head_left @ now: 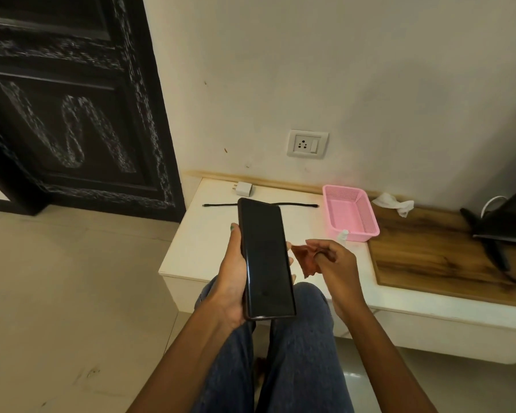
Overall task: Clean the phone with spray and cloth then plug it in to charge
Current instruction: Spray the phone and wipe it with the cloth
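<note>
Gripping the phone (265, 257) in my left hand (231, 281), right hand (338, 263) pinching the cloth (306, 259); cable (298, 205), charger (245, 189), pink basket (370, 222) sit behind on the table (203, 251).

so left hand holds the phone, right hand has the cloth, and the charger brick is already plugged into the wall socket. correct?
Not quite. The head view shows the charger brick lying on the white table, unplugged; the wall socket is empty. The rest stands: the left hand holds the phone and the right hand pinches the cloth.
</note>
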Demonstrator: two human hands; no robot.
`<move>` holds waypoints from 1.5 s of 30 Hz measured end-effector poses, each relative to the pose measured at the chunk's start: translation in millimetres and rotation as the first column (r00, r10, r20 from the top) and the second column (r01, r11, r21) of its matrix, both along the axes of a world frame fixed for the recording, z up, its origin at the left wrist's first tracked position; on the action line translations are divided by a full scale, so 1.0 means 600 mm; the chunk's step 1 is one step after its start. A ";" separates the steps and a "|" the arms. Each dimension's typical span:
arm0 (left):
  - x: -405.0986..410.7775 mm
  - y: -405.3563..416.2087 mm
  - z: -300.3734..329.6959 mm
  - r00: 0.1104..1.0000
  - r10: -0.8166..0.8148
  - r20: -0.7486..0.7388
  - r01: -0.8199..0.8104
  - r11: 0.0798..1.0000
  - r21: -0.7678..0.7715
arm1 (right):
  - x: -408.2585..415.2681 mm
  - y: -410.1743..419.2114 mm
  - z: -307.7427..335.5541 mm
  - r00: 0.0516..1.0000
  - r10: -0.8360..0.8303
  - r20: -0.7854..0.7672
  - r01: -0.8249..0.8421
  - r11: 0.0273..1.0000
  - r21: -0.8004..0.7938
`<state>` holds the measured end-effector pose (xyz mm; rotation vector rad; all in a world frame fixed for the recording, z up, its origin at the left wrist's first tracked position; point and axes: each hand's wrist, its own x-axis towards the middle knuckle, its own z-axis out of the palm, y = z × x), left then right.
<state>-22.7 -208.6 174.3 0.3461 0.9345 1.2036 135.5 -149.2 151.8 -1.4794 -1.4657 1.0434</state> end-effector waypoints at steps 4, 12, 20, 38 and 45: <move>-0.006 0.002 -0.017 0.978 -0.002 0.209 0.006 1.000 -0.018 | 0.004 -0.006 0.029 0.945 -0.097 -0.313 0.016 0.968 -0.252; -0.002 0.002 -0.038 0.988 0.013 0.152 -0.008 0.999 -0.039 | -0.001 -0.024 0.073 0.833 -0.079 -0.547 -0.121 0.940 -0.319; -0.002 -0.004 -0.050 0.995 -0.003 0.105 0.010 0.998 -0.066 | 0.015 -0.011 0.066 0.937 0.084 0.339 -0.133 0.983 0.125; 0.024 -0.015 -0.008 0.977 -0.018 0.212 0.038 0.995 -0.095 | -0.026 -0.046 0.080 0.936 0.143 0.323 -0.247 0.917 0.312; 0.017 -0.014 -0.012 0.985 -0.053 0.167 0.069 0.993 -0.095 | 0.004 -0.050 0.091 0.839 0.431 0.333 -0.492 0.861 0.126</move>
